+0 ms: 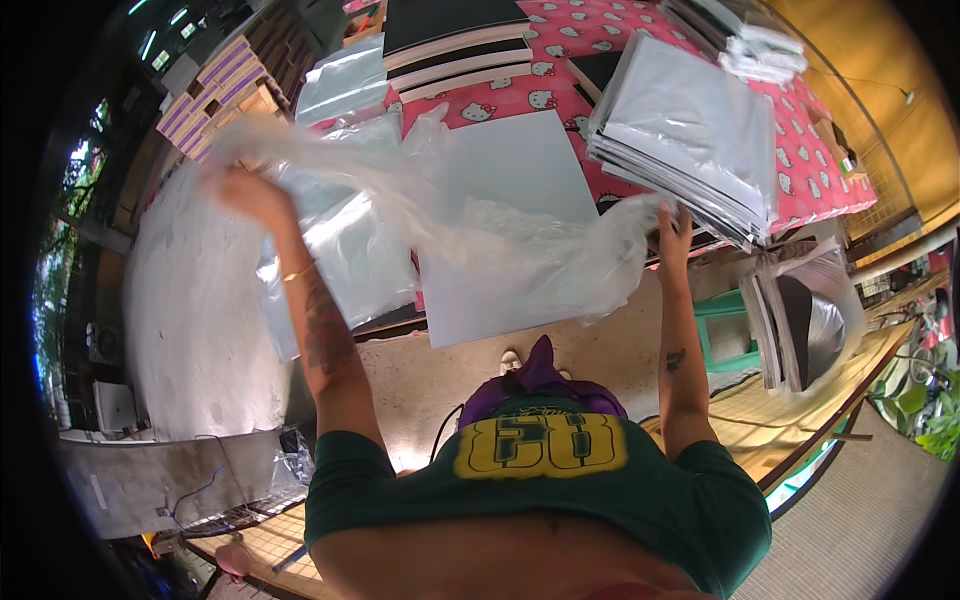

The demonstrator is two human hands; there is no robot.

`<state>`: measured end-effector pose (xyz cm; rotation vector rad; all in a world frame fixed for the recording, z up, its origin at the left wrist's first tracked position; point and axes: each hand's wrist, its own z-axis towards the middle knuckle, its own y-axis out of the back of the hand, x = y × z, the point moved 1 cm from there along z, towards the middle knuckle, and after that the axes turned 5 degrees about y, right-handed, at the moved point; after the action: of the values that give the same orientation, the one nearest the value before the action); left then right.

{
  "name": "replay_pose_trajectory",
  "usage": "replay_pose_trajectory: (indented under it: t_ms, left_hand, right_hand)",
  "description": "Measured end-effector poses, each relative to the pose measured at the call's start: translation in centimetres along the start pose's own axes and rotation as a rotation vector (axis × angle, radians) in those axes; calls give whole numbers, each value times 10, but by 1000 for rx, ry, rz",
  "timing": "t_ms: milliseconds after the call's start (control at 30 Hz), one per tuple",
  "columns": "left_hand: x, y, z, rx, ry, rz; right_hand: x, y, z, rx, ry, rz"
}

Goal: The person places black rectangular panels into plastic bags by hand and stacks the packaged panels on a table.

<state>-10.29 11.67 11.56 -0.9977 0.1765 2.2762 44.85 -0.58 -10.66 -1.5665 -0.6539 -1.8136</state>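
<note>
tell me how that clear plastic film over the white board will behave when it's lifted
The clear plastic film is probably floppy, since it sags and bunches over the white board. It looks thin and see-through, so likely light for its size. Its loose folds suggest it may billow or snag when moved.

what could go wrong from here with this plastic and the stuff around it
The thin clear plastic stretches bunched between the left hand and the right hand, so a sharp pull might tear it.
It hangs over the pale board, whose near end seems to jut past the table; dragging film could shift or tip it.
The right hand is close to the stack of wrapped panels, so a knock might make some slide.
</note>
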Motion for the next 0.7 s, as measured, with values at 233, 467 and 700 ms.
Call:
replay_pose_trajectory:
  t_ms: [233,467,700]
  left_hand:
    - [83,40,-67,2038,146,1205]
    - [96,-12,-146,1068,-424,936]
    - [164,-22,-85,952,-387,1286]
  right_hand:
    - [-55,3,-44,-101,-473,6]
    - [-46,27,-96,102,-838,800]
    - [-29,65,-128,-150,-992,985]
